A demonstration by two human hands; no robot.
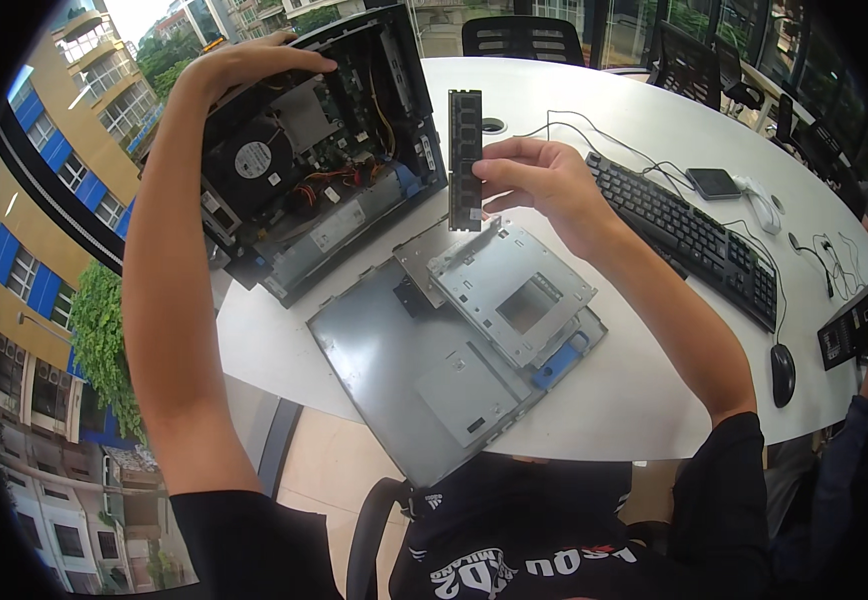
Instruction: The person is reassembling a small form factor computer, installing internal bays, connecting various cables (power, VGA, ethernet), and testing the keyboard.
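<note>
An open desktop computer case [354, 215] stands tilted at the left of the table, its inner side showing a black round fan [246, 163], coloured cables and a circuit board. My left hand [254, 62] grips the case's far upper edge, thumb over the inside and the other fingers mostly hidden behind. Between the thumb and fingers of my right hand [544, 180] is a memory module [465, 160], a dark stick with black chips, held upright in the air just right of the case. Below it lies a metal drive bracket [484, 290] on top of a flat metal side panel [384, 370].
A black keyboard [694, 240] and a mouse [783, 375] lie along the right of the white table [654, 400]. Behind them are a dark phone-like device [714, 183] and loose cables. A black chair [522, 40] stands across the table. Windows line the left side.
</note>
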